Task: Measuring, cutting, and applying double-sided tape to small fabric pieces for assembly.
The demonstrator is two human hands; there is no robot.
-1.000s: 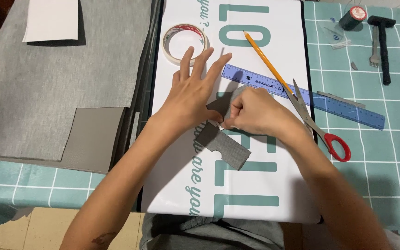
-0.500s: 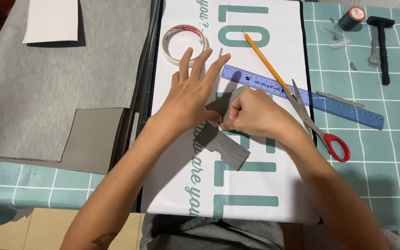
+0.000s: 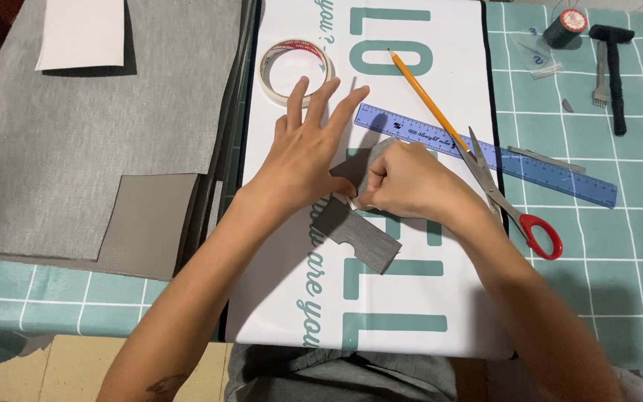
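Observation:
A small grey cut-out piece of material [image 3: 362, 238] lies on a white mat with teal lettering [image 3: 411, 298]. My left hand [image 3: 303, 152] rests flat on the piece's upper part, fingers spread and pointing away from me. My right hand [image 3: 403, 182] is closed beside it, with thumb and fingers pinching the piece's edge near the left thumb. The piece's lower end with a notch sticks out below both hands.
A roll of tape [image 3: 294, 68], a yellow pencil [image 3: 420, 91], a blue ruler [image 3: 552, 175] and red-handled scissors [image 3: 515, 205] lie around the hands. Grey sheets [image 3: 83, 141] cover the left of the table. A thread spool [image 3: 565, 26] and a black pronged tool [image 3: 613, 74] sit far right.

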